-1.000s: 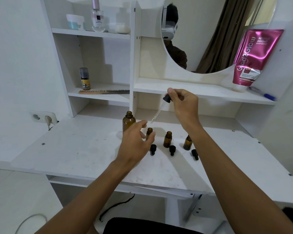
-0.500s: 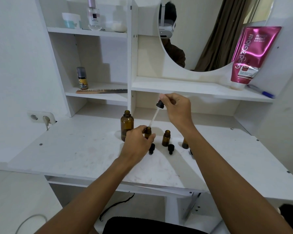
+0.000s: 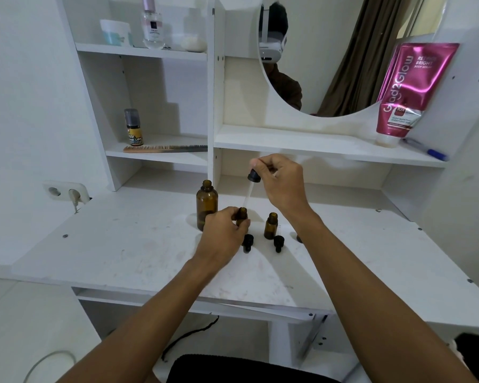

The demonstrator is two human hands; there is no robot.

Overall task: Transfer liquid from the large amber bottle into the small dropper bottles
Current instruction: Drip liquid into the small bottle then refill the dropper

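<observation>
Right grip pinches the dropper by its black bulb; left grip curls round a small bottle on the bench.

Its glass tube slants down at that bottle's narrow mouth, and from where I stand I can't tell whether the tip is inside or whether the tube holds any liquid. To my eye, squeezing before the tip is in would put drops on the fingers or the bench. A slanted tip could also catch the rim and jolt the bottle. The big bottle stands uncapped just behind the left knuckles, so a backward nudge might tip it. The right forearm passes close by a second bottle and hides most of a third. If that arm dropped, it could knock them over or scatter the loose caps.
</observation>
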